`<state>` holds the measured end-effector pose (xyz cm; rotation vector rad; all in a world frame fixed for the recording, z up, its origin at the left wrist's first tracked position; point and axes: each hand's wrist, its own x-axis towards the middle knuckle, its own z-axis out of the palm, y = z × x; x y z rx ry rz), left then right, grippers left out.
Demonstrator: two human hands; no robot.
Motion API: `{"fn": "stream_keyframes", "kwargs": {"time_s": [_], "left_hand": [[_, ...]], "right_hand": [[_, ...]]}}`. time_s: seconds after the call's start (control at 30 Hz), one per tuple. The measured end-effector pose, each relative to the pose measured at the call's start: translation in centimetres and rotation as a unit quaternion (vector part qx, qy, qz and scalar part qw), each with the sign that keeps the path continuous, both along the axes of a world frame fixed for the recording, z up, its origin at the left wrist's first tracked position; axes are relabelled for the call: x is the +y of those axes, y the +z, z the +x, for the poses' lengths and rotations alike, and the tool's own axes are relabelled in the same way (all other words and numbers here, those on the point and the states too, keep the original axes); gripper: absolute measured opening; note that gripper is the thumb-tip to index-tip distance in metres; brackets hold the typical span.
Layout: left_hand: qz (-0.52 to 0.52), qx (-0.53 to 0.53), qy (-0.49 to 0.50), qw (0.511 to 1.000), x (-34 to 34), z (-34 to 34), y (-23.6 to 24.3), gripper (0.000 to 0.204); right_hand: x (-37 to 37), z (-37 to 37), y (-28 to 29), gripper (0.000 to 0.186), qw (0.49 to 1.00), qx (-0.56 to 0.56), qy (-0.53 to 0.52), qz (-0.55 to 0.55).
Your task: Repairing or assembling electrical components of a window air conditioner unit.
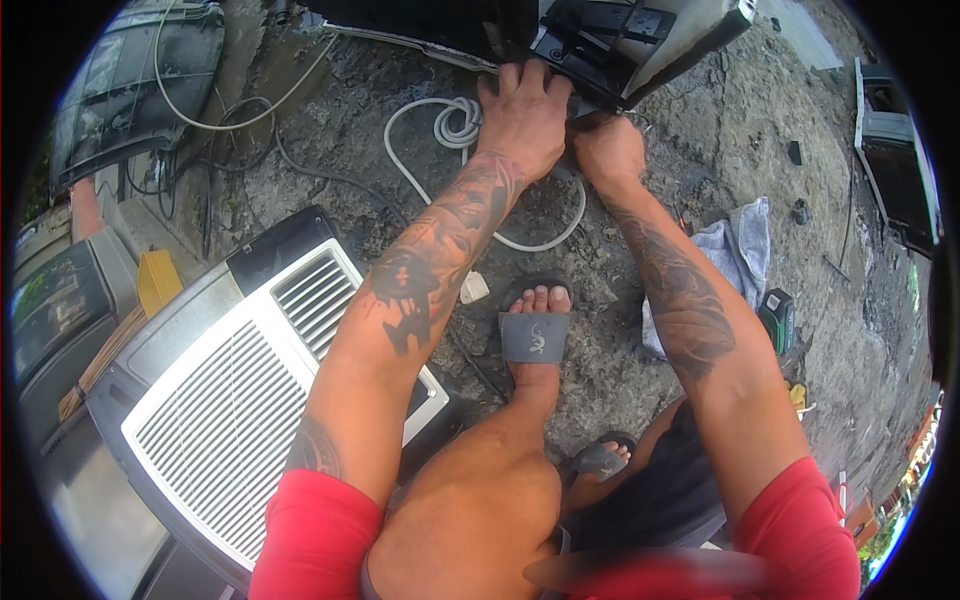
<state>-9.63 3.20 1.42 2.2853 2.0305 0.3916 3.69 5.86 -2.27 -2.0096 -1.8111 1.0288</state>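
Both my hands are at the lower edge of a black plastic housing (600, 45) with a pale side panel, at the top of the head view. My left hand (525, 112) has its fingers bent against the dark edge. What they grip is hidden. Just to the right, my right hand (610, 152) is closed like a fist beside a small dark part between the hands; its contents do not show. A white cord (455, 118) lies coiled by my left hand and loops beneath the wrists. Its plug (474, 288) rests near my sandalled foot.
On the left lies a window air conditioner with a white louvred front (225, 420). A grey towel (735, 245) and a green-and-black tool (777, 318) lie by my right forearm. A dark panel (140, 80) is at upper left; a framed part (895, 150) is at far right.
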Motion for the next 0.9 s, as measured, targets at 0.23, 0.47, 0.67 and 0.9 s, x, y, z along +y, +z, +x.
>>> {"fn": "stream_keyframes", "kwargs": {"time_s": [0.23, 0.47, 0.67, 0.9], "left_hand": [[-0.008, -0.030, 0.008, 0.999, 0.0, -0.4, -0.6, 0.031], [-0.043, -0.021, 0.021, 0.999, 0.3, 0.0, 0.4, 0.040], [-0.039, -0.002, 0.050, 0.998, 0.2, 0.6, 0.1, 0.041], [-0.015, 0.066, 0.092, 0.993, 0.3, 1.4, 0.0, 0.027]], "right_hand": [[-0.1, -1.0, 0.5, 0.024, 0.999, -0.030, -0.013, -0.005], [-0.9, -0.7, 0.1, 0.023, 0.999, -0.010, -0.033, 0.005], [-1.3, -1.4, 0.1, 0.022, 0.998, -0.051, -0.017, 0.034], [-1.7, -1.0, 0.2, 0.023, 0.999, -0.024, -0.002, 0.025]]}}
